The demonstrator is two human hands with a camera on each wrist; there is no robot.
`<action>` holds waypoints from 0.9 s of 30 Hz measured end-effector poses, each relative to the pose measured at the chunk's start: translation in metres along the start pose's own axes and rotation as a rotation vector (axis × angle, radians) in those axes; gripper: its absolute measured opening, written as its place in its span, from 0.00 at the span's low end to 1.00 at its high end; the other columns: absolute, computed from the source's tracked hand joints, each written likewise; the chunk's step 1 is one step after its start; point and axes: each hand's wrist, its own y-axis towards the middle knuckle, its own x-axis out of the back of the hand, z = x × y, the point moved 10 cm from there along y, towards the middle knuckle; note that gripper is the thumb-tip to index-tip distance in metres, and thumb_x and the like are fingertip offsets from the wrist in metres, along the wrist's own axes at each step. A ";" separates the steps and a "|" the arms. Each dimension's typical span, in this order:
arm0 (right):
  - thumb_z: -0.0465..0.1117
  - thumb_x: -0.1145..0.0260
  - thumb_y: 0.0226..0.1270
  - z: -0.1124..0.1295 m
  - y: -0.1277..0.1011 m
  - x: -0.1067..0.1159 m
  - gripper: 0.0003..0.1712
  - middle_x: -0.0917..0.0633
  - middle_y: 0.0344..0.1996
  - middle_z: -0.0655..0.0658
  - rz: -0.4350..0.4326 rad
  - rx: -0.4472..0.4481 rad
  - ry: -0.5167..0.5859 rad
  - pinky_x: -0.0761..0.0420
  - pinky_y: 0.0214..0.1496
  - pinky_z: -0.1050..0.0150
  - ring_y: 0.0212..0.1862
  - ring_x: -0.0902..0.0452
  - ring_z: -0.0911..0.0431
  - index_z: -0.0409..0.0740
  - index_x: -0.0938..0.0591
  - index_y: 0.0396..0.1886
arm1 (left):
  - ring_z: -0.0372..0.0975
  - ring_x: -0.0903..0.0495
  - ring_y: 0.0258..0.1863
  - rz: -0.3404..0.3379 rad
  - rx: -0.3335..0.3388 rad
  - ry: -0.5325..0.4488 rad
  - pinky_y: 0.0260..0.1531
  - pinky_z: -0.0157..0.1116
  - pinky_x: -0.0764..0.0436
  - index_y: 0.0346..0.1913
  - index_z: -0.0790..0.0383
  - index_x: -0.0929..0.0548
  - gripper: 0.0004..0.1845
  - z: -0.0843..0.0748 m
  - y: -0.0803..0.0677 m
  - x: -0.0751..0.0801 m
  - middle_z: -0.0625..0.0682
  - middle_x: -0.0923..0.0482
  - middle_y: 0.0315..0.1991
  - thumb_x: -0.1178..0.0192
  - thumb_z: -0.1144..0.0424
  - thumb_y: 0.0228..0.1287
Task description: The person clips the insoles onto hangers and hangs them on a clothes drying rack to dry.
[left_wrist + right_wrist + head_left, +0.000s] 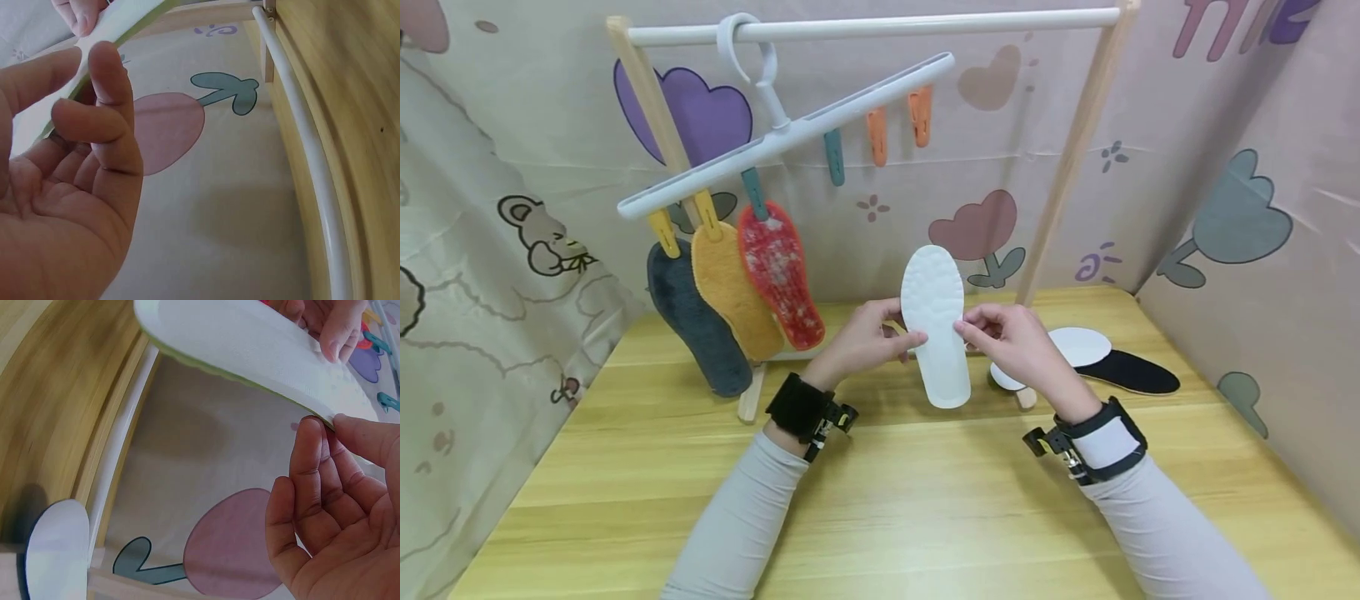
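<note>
A white insole [936, 325] stands nearly upright above the table, its rounded wide end up and the narrower end down. My left hand [880, 335] pinches its left edge, thumb on the front face. On the opposite edge, my right hand [1011, 337] pinches it between thumb and fingertips. The right wrist view shows a thin green edge along the insole [231, 353]. To the left, three insoles hang from a tilted white hanger [790, 133]: a dark grey insole [696, 317], a yellow insole [733, 292] and a red insole [778, 275], each held by a clip.
The hanger hooks over the white bar [925, 25] of a wooden-legged rack. A teal clip [834, 157] and two orange clips, one an orange clip [921, 117], dangle without insoles. Behind my right hand, a white insole [1081, 345] and a black insole [1131, 372] lie on the table [887, 508].
</note>
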 end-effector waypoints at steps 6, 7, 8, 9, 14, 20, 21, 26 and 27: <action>0.47 0.32 0.80 0.006 0.005 -0.004 0.14 0.08 0.33 0.42 -0.003 0.004 -0.009 0.21 0.36 0.69 0.34 0.15 0.57 0.40 0.10 0.46 | 0.50 0.10 0.30 -0.065 -0.037 -0.005 0.32 0.38 0.11 0.59 0.67 0.17 0.16 -0.009 -0.003 0.017 0.61 0.15 0.44 0.31 0.64 0.74; 0.46 0.32 0.80 0.007 0.006 -0.004 0.13 0.08 0.33 0.41 -0.005 0.008 -0.007 0.20 0.36 0.69 0.33 0.15 0.57 0.40 0.10 0.45 | 0.49 0.11 0.30 -0.074 -0.042 -0.006 0.31 0.36 0.12 0.59 0.67 0.16 0.16 -0.010 -0.004 0.020 0.61 0.15 0.44 0.31 0.64 0.74; 0.46 0.32 0.80 0.008 0.007 -0.005 0.13 0.08 0.33 0.40 -0.005 0.013 -0.001 0.20 0.36 0.70 0.33 0.15 0.58 0.40 0.10 0.45 | 0.46 0.11 0.29 -0.084 -0.044 -0.001 0.30 0.35 0.13 0.58 0.67 0.16 0.15 -0.012 -0.005 0.024 0.60 0.14 0.44 0.31 0.64 0.75; 0.46 0.32 0.80 0.010 0.008 -0.006 0.13 0.08 0.33 0.40 -0.007 0.019 0.005 0.20 0.35 0.70 0.33 0.15 0.60 0.40 0.10 0.45 | 0.44 0.12 0.29 -0.092 -0.043 0.002 0.29 0.34 0.15 0.58 0.66 0.16 0.15 -0.012 -0.006 0.027 0.59 0.14 0.44 0.31 0.63 0.75; 0.45 0.31 0.79 0.018 0.016 -0.011 0.12 0.08 0.33 0.39 -0.003 0.046 0.029 0.20 0.34 0.70 0.32 0.15 0.62 0.39 0.11 0.45 | 0.44 0.12 0.29 -0.122 -0.034 0.004 0.26 0.33 0.19 0.55 0.65 0.15 0.12 -0.013 -0.011 0.039 0.59 0.13 0.43 0.31 0.63 0.75; 0.46 0.31 0.80 0.026 0.025 -0.017 0.13 0.08 0.35 0.40 0.021 0.053 0.029 0.21 0.33 0.70 0.34 0.15 0.58 0.40 0.10 0.46 | 0.47 0.13 0.29 -0.166 -0.030 0.023 0.24 0.33 0.22 0.54 0.64 0.15 0.12 -0.015 -0.017 0.053 0.59 0.13 0.42 0.31 0.61 0.75; 0.46 0.31 0.80 0.028 0.027 -0.017 0.13 0.08 0.35 0.40 0.025 0.055 0.030 0.21 0.34 0.69 0.35 0.14 0.57 0.40 0.10 0.46 | 0.47 0.13 0.29 -0.172 -0.030 0.029 0.24 0.33 0.22 0.54 0.63 0.14 0.12 -0.015 -0.018 0.055 0.58 0.13 0.41 0.31 0.61 0.76; 0.46 0.31 0.79 0.034 0.034 -0.020 0.13 0.08 0.36 0.38 0.037 0.054 0.016 0.21 0.34 0.68 0.35 0.13 0.56 0.40 0.10 0.47 | 0.44 0.14 0.28 -0.197 -0.035 0.027 0.25 0.34 0.21 0.53 0.63 0.14 0.11 -0.013 -0.021 0.064 0.58 0.13 0.40 0.31 0.60 0.76; 0.46 0.31 0.80 0.036 0.035 -0.020 0.13 0.08 0.37 0.38 0.039 0.055 0.014 0.20 0.35 0.68 0.35 0.13 0.57 0.40 0.10 0.47 | 0.44 0.14 0.28 -0.205 -0.032 0.026 0.25 0.34 0.20 0.53 0.62 0.14 0.11 -0.012 -0.021 0.066 0.58 0.13 0.40 0.31 0.59 0.76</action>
